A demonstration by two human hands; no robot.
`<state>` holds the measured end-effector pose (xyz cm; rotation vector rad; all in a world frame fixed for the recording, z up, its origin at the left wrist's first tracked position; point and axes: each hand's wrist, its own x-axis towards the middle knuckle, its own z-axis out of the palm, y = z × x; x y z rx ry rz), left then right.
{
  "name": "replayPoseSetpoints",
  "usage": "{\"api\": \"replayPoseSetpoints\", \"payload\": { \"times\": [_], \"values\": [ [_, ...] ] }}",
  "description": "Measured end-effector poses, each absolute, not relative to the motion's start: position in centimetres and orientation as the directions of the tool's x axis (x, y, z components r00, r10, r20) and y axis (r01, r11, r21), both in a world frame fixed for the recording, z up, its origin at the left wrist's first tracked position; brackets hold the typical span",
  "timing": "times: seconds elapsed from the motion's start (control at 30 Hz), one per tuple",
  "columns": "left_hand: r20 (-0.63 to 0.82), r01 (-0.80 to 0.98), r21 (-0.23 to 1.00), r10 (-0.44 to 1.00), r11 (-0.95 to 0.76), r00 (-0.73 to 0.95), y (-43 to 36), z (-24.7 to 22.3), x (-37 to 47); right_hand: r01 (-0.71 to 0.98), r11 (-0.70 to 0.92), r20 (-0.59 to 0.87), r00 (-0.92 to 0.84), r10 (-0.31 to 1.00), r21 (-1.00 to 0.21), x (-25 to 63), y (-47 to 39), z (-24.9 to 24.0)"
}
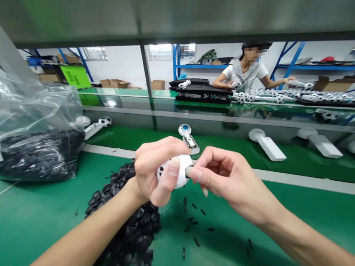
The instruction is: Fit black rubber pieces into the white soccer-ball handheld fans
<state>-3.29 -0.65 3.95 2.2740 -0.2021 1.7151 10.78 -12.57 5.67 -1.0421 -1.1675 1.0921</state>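
Note:
My left hand [151,170] is closed around a white soccer-ball-patterned shell [182,178], its thumb pressed on the near side. My right hand [223,172], thumb and forefinger pinched together, holds a small black piece [188,172] against the shell's right edge. Fingers cover much of both parts. Under and beside my left forearm is a heap of black plastic pieces [137,227]. Several thin black slivers [196,242] are scattered on the green table below my hands. Just beyond them, on the belt, an opened white handle part with a round blue-dotted head [185,130] lies.
A clear bag [32,149] filled with black pieces stands at left. Along the green conveyor [228,157] lie white handled parts [267,146]. Across the line, a co-worker [244,74] handles soccer-ball parts beside black trays [203,96]. A grey panel [163,10] hangs overhead.

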Motion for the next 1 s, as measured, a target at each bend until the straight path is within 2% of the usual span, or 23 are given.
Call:
{"api": "replayPoseSetpoints", "payload": {
  "times": [0.13,0.33,0.47,0.53,0.67,0.83,0.9,0.93,1.0],
  "values": [
    [0.925,-0.239,0.121,0.022,-0.964,0.380,-0.9,4.4,-3.6,-0.171,0.099,0.090,0.057,0.994,-0.980,11.0,-12.6,5.2],
    [0.842,-0.203,0.191,0.054,-0.960,0.537,-1.1,5.2,-4.0,-0.232,-0.066,-0.064,-0.015,0.998,-0.970,12.0,-12.7,4.5],
    [0.762,-0.194,0.349,0.158,-0.917,0.628,-2.0,5.5,-4.3,-0.166,-0.159,-0.137,-0.137,0.981,-0.973,12.5,-12.6,4.6],
    [0.741,-0.203,0.447,0.234,-0.871,0.629,-2.6,5.7,-4.4,-0.112,-0.093,-0.082,-0.102,0.991,-0.989,12.3,-12.8,4.8],
    [0.713,-0.214,0.586,0.372,-0.781,0.594,-3.3,5.6,-4.5,0.080,0.132,0.139,0.095,0.986,-0.988,11.6,-13.4,5.1],
    [0.730,-0.214,0.601,0.420,-0.770,0.539,-2.4,5.0,-3.7,0.298,0.267,0.333,0.199,0.922,-0.917,11.0,-12.8,4.6],
    [0.679,-0.170,0.678,0.521,-0.715,0.518,-1.4,4.5,-2.9,0.410,0.327,0.454,0.266,0.850,-0.852,10.5,-12.6,3.6],
    [0.636,-0.150,0.730,0.582,-0.667,0.506,-0.9,4.2,-2.5,0.478,0.360,0.513,0.239,0.824,-0.801,10.2,-12.6,2.9],
    [0.544,-0.129,0.819,0.683,-0.559,0.487,0.1,3.6,-1.9,0.600,0.412,0.544,0.046,0.838,-0.686,9.4,-12.7,1.3]
  ]
}}
